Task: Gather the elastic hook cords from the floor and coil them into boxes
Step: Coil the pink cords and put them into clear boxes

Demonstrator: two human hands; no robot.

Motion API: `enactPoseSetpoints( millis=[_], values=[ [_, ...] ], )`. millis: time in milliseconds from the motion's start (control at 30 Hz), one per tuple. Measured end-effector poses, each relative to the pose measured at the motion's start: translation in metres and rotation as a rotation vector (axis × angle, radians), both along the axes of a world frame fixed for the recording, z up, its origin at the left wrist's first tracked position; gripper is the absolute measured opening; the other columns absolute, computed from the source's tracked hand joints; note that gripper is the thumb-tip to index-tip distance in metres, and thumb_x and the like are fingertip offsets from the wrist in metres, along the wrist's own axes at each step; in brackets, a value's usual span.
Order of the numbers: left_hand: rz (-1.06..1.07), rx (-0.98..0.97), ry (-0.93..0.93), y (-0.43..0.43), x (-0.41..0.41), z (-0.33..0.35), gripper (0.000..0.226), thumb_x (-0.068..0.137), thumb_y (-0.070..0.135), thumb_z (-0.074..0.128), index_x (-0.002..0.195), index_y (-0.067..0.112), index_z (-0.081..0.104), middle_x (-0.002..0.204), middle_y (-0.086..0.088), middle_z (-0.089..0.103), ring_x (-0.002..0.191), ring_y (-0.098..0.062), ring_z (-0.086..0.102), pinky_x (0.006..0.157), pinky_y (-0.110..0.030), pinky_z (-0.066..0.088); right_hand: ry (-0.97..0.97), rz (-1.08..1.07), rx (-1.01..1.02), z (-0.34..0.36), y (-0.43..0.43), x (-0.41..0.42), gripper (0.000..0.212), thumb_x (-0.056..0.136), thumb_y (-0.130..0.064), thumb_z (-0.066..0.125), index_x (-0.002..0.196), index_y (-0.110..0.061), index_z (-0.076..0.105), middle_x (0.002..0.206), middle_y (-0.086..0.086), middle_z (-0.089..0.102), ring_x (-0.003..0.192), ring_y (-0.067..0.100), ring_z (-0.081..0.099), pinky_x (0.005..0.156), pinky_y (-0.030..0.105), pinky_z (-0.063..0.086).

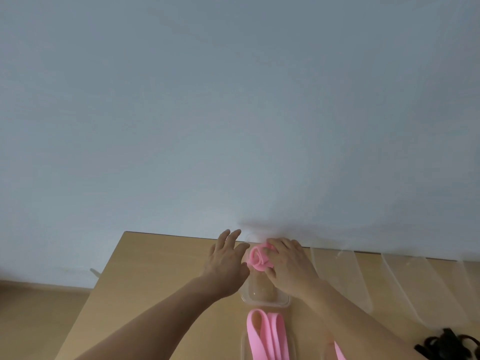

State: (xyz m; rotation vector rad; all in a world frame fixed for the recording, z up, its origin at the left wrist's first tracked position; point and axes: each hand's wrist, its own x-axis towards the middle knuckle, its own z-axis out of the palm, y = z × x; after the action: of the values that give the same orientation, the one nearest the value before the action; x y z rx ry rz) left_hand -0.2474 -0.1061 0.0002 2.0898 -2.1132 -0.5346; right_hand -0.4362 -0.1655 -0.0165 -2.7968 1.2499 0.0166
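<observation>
One camera sits on the person's head. It looks forward and a little down, from close above the near side of the table (pixel 155 281). The wall (pixel 233 100) behind the table fills most of the view.

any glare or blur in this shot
Head view: soft, flat light, no hard glare; faint shadow on the wall above the left hand and right hand; the pink cord reads clearly; the clear box barely stands out from the table; the black thing at bottom right is blurred.
</observation>
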Motion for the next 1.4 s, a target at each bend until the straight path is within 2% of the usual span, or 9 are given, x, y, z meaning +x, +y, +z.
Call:
enactPoseSetpoints(
  millis=[267,500,667,767,900,1067,1267,1333,1400],
  values=[
    [-0.012,-0.026,0.046,0.011,0.015,0.016,0.053,0.097,0.028,0.045,0.149,0.024,0.034,0.164,0.002,0.005,0.151,-0.019,-0.002,0.119,-0.038,0.015,0.005,-0.065,0.021,0.008,0.008,0.01,0.042,0.096,-0.043,0.044,0.135,-0.028,0.044,0.145,-0.007,0.039,0.133,0.022,0.037,0.105,0.039,0.035],
    [-0.064,-0.02,0.139,0.028,0.021,0.033,0.055,0.097,0.026,0.046,0.15,0.023,0.033,0.163,0.0,0.014,0.15,-0.019,0.007,0.12,-0.04,0.022,-0.145,-0.138,0.024,0.034,0.049,0.006,0.042,0.093,-0.026,0.05,0.136,-0.025,0.052,0.144,-0.006,0.046,0.132,0.019,0.04,0.112,0.035,0.032],
    [-0.179,-0.025,0.191,0.057,0.012,0.029,0.051,0.096,0.025,0.047,0.147,0.021,0.041,0.154,-0.001,0.036,0.144,-0.021,0.023,0.116,-0.036,0.028,-0.344,-0.327,0.095,0.046,0.104,-0.003,0.024,0.094,-0.024,0.051,0.108,-0.014,0.067,0.107,-0.001,0.067,0.103,0.02,0.059,0.085,0.033,0.048],
    [-0.258,0.002,0.232,0.079,0.005,0.017,0.044,0.096,0.025,0.049,0.139,0.02,0.051,0.143,-0.001,0.05,0.136,-0.02,0.038,0.11,-0.032,0.033,-0.433,-0.432,0.183,0.043,0.144,-0.013,0.017,0.092,-0.028,0.055,0.103,-0.025,0.068,0.095,-0.013,0.066,0.086,0.008,0.059,0.077,0.028,0.049],
    [-0.308,0.1,0.297,0.103,-0.009,0.005,0.037,0.096,0.023,0.051,0.131,0.02,0.06,0.131,0.001,0.062,0.121,-0.017,0.055,0.101,-0.029,0.043,-0.295,-0.552,0.405,0.026,0.182,-0.032,0.019,0.082,-0.035,0.052,0.066,-0.027,0.046,0.065,-0.008,0.052,0.059,0.01,0.047,0.061,0.036,0.047],
    [-0.29,0.196,0.27,0.123,-0.022,-0.002,0.041,0.095,0.023,0.051,0.136,0.019,0.056,0.136,0.001,0.059,0.123,-0.016,0.055,0.101,-0.026,0.042,-0.197,-0.585,0.491,-0.007,0.2,-0.048,0.03,0.085,-0.029,0.057,0.061,-0.024,0.04,0.058,-0.008,0.047,0.052,0.008,0.041,0.053,0.023,0.034],
    [-0.24,0.274,0.227,0.139,-0.036,0.002,0.05,0.093,0.021,0.054,0.143,0.021,0.048,0.145,0.002,0.051,0.131,-0.016,0.048,0.107,-0.03,0.04,-0.109,-0.529,0.549,-0.02,0.204,-0.048,0.026,0.091,-0.027,0.051,0.065,-0.029,0.047,0.062,-0.01,0.053,0.061,0.01,0.053,0.057,0.02,0.039],
    [-0.252,0.312,0.226,0.144,-0.036,0.007,0.059,0.09,0.014,0.055,0.146,0.024,0.043,0.15,0.003,0.046,0.135,-0.014,0.044,0.108,-0.028,0.038,-0.156,-0.576,0.59,-0.012,0.202,-0.047,0.024,0.088,-0.028,0.054,0.065,-0.028,0.051,0.059,-0.009,0.055,0.055,0.006,0.052,0.052,0.019,0.037],
    [-0.294,0.34,0.205,0.147,-0.031,0.014,0.072,0.085,0.005,0.054,0.151,0.028,0.034,0.155,0.005,0.038,0.14,-0.013,0.037,0.109,-0.025,0.034,-0.359,-0.665,0.72,0.005,0.197,-0.046,0.02,0.083,-0.025,0.063,0.064,-0.024,0.057,0.053,-0.009,0.06,0.047,0.002,0.054,0.047,0.017,0.038]
  ],
)
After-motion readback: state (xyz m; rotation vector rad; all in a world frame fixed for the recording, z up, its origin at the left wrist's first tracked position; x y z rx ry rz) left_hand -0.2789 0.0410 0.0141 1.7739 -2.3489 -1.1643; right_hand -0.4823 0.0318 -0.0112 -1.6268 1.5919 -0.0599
